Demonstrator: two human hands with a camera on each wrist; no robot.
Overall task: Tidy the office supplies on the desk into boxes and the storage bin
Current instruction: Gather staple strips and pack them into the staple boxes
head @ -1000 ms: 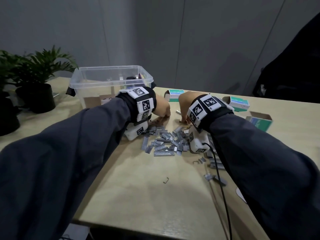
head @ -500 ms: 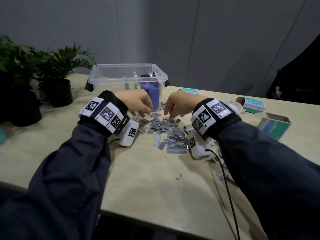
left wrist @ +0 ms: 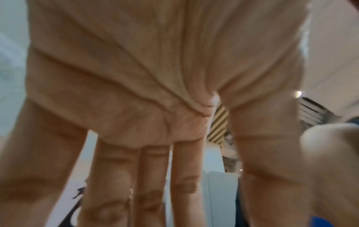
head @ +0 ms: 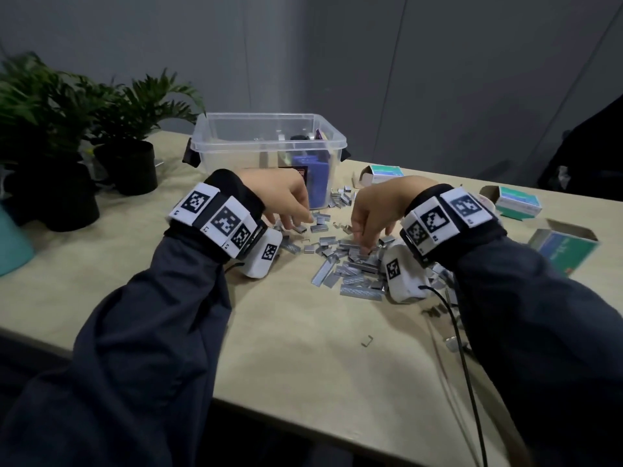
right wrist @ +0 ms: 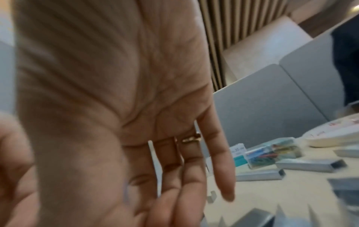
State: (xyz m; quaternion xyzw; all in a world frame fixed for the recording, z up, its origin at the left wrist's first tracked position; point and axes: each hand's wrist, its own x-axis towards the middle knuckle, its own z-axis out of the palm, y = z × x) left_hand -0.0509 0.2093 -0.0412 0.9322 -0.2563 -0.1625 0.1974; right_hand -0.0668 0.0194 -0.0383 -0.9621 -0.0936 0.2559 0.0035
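Right wrist alone shows clip box [right wrist: 272, 153].

The head view is dim and evenly lit, with soft shadows and bowed edges. Both wrist views are warmer, brighter, and heavily blurred close up.

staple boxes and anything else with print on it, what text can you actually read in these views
"35": on the small white and teal label behind the clip box, right wrist view; the smaller print under it is blurred.
Teal staple boxes: print too small to read.
Dark label in the clear bin: unreadable.
Wrist bands: square code patterns only, no words.
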